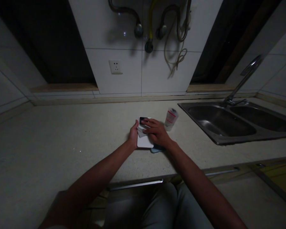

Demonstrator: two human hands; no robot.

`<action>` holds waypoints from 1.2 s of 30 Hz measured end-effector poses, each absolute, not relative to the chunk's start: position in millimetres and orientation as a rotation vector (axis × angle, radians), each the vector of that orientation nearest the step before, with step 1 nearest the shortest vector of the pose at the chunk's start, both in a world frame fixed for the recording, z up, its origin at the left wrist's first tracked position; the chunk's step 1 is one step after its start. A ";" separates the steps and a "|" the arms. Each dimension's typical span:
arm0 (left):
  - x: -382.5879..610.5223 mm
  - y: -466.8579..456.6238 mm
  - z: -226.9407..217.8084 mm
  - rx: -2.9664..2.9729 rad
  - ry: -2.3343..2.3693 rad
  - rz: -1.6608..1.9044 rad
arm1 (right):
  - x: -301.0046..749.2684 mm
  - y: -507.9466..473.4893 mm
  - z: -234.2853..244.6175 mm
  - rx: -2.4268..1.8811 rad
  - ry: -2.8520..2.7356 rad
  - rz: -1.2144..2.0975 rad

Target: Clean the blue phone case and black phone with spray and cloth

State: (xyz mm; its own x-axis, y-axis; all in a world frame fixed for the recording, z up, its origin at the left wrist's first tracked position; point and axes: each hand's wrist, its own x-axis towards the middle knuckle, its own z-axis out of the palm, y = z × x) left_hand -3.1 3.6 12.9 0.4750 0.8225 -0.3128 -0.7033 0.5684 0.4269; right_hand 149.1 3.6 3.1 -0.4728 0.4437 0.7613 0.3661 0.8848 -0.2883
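Note:
A flat white slab (145, 142) with a dark panel near its top looks like a phone lying face down. My left hand (133, 134) grips its left edge, thumb up along the side. Over the slab's upper part, my right hand (157, 132) presses a small grey cloth (142, 132) against the surface, its fingers stretching to the dark panel. Partly under the slab and my right hand lies a flat blue thing (156, 149) whose kind I cannot make out. Just beyond my right hand stands a translucent cup (171, 119) with red print and something dark at its top.
A double steel sink (216, 140) with a tall faucet (243, 76) is set into the pale countertop (52, 136) on the right. Pipes (149, 31) and a looped cord (178, 58) hang on the tiled wall above a socket (115, 67). Drawer handles line the front edge.

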 end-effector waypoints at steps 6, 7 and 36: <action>-6.1 4.1 14.3 0.243 0.523 0.970 | 143.9 -0.8 3.6 -0.611 -2.141 0.081; -6.2 4.3 15.0 0.254 0.534 0.962 | 144.9 0.3 3.1 -0.679 -2.100 0.041; -2.6 10.1 6.6 0.290 0.403 1.058 | 139.9 -10.2 3.8 -0.472 -2.329 0.091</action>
State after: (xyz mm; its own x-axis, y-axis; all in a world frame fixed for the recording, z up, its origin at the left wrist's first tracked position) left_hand -2.6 10.1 6.6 0.4290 0.8852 -0.1800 -0.7810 0.4636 0.4185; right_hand 139.9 -10.2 3.8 -0.6544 0.3609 0.6645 0.3081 0.9298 -0.2016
